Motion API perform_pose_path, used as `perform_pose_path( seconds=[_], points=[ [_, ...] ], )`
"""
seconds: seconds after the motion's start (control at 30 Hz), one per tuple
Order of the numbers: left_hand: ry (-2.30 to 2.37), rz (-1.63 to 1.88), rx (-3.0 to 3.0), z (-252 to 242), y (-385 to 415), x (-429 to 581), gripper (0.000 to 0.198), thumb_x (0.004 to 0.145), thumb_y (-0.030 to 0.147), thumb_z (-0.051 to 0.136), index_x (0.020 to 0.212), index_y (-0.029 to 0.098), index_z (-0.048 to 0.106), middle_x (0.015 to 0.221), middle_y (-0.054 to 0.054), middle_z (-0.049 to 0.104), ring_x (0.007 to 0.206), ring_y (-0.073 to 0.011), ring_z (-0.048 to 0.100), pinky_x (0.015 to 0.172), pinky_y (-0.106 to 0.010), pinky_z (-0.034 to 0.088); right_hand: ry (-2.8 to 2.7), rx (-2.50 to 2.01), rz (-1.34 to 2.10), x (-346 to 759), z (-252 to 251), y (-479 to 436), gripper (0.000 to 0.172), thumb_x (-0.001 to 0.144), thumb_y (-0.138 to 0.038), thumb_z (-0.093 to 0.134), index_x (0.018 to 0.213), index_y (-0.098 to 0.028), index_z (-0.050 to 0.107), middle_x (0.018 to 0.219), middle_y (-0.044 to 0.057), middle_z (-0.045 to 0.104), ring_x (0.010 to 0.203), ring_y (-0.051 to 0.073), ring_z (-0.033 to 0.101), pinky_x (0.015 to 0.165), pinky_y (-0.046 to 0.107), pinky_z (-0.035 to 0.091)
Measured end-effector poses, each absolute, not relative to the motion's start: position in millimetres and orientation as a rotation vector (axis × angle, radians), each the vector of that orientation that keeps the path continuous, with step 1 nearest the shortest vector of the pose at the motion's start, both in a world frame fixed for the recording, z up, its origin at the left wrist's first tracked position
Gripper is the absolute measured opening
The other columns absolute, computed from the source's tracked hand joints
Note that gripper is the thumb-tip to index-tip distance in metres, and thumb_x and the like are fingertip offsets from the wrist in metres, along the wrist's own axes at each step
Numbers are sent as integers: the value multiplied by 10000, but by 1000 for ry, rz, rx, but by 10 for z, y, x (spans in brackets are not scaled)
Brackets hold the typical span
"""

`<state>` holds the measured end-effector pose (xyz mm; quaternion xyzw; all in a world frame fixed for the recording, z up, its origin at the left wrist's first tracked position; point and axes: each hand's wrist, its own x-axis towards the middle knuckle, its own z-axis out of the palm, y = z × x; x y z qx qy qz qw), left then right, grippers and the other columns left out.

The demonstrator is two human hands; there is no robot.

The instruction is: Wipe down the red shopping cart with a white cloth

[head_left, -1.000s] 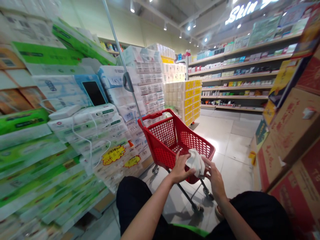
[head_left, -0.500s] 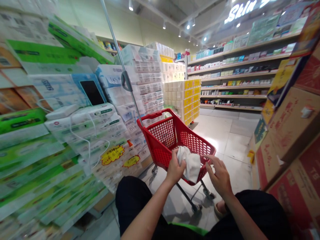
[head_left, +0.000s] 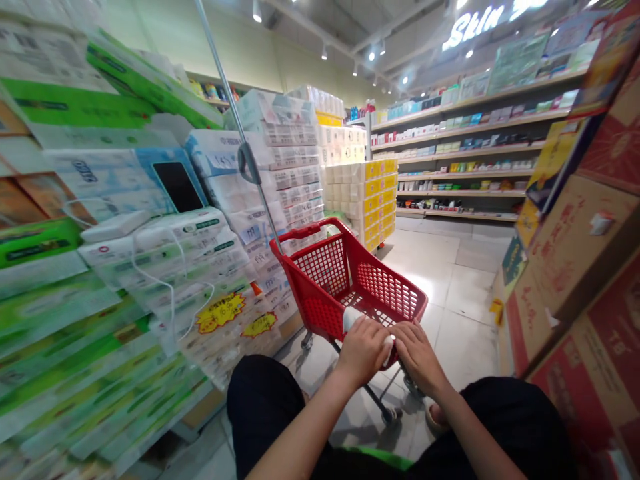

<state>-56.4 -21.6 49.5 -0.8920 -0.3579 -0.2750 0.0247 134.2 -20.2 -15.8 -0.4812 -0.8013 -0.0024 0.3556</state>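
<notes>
A supermarket aisle, seen from above our own lap, with a red cart (head_left: 325, 267) as the fixed point in the middle.

Far left of the cart, tall stacks of tissue packs (head_left: 100, 307) in green and white wrapping fill the view. On them, up and left of the cart, a phone (head_left: 177, 187) with a dark screen leans on a pack. Below it lies a white power bank (head_left: 115, 225) with a white cable (head_left: 171, 293) hanging down. 2 yellow price stickers (head_left: 220, 312) sit low on the stack. Just left of the cart a thin metal pole (head_left: 235, 127) rises at a slant past its red handle (head_left: 305, 231).

At the cart's near rim our left hand (head_left: 364, 350) is closed over a white cloth (head_left: 351, 317), fingers curled tight. Only a small fold shows above the knuckles, and the cloth lies pressed on the rim. Our right hand (head_left: 417, 353) touches the left, fingers close together and bent down onto the cloth's other end. We cannot tell whether they pinch it or only press. Our knees in dark trousers (head_left: 265, 400) frame the cart below.

We judge that the rim is being wiped. Any move along it calls for steady pressure and a hand bracing the wheeled cart.

Behind the cart stands a block of white and yellow packs (head_left: 373, 200). Right of it run long shelves (head_left: 465, 167) of small goods. Far right of the cart, brown cardboard boxes (head_left: 575, 267) are stacked high.
</notes>
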Motion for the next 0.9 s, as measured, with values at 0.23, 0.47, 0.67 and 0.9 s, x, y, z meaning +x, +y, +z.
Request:
perform_pose_path(
  seconds=[0.23, 0.47, 0.67, 0.9],
  points=[
    [-1198, -770, -2669, 515, -146, -876, 453, 879, 233, 593, 1310, 351, 517, 1219, -42, 547, 1143, -237, 524, 989, -402, 444, -2050, -1247, -30, 1379, -193, -167, 379, 971, -315, 328, 1249, -319, 586, 1197, -1, 628, 1196, 193, 505, 1170, 505, 259],
    [-1108, -649, -2566, 549, 40, -893, 420, 817, 119, 540, 1221, 236, 542, 1300, -78, 518, 1331, -275, 385, 1188, -493, 209, -2051, -1261, 36, 1360, -184, -176, 367, 976, -308, 307, 1206, -321, 593, 1186, 2, 618, 1205, 197, 486, 1172, 513, 232],
    [-997, -556, -2681, 249, -91, -411, 305, 812, 281, 566, 1087, 151, 584, 1063, -125, 604, 1155, -296, 512, 1170, -488, 254, -2012, -1232, 9, 1362, -230, -162, 332, 965, -302, 326, 1160, -292, 594, 1159, 11, 625, 1201, 206, 485, 1179, 509, 231],
    [-973, -754, -2682, 53, -127, -320, 260, 959, 315, 426, 1152, 192, 551, 1113, -98, 590, 1154, -253, 499, 1147, -459, 294, -1986, -1225, -9, 1458, -249, -163, 285, 955, -283, 347, 1096, -275, 595, 1135, 14, 629, 1179, 208, 501, 1170, 502, 254]
  ],
)
